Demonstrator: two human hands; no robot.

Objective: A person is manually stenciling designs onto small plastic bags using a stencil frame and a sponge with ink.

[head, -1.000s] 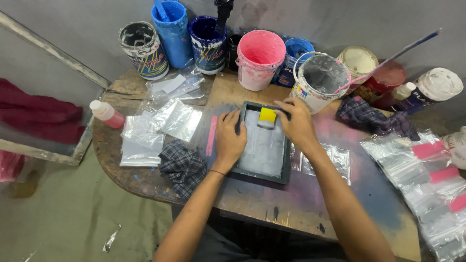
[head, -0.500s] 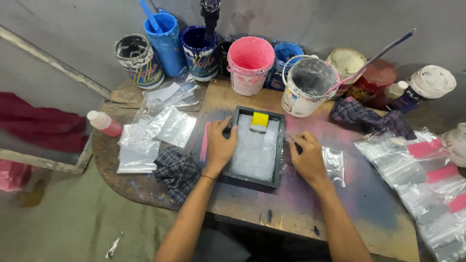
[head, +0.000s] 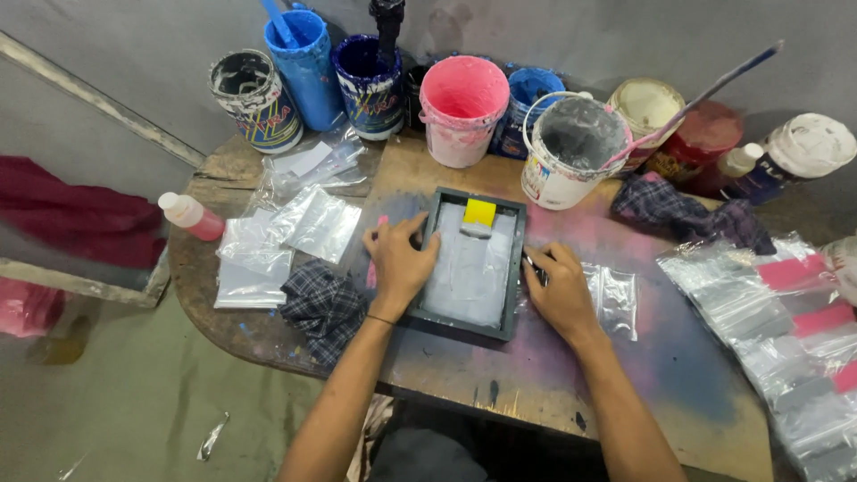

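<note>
A small dark printing frame (head: 513, 308) with a pale grey mesh lies flat on the stained wooden table (head: 625, 393). A yellow squeegee block (head: 478, 215) rests at the frame's far end. My left hand (head: 398, 264) lies on the frame's left rail, fingers curled over it. My right hand (head: 559, 292) rests on the table against the right rail, over the edge of a clear plastic bag (head: 614, 299), with a thin dark object under the fingers.
Paint pots crowd the back: a pink bucket (head: 462, 109), a white bucket (head: 571, 150), blue tubs (head: 308, 62). Checked rags (head: 321, 308) (head: 678, 214) lie on both sides. Clear bags (head: 286, 236) are piled left, and pink-labelled bags (head: 786, 330) right. A pink bottle (head: 192, 216) lies left.
My right hand left the yellow block at the frame's far end and came down to the frame's right side. My left hand stays on the frame, shifted onto its left rail.
</note>
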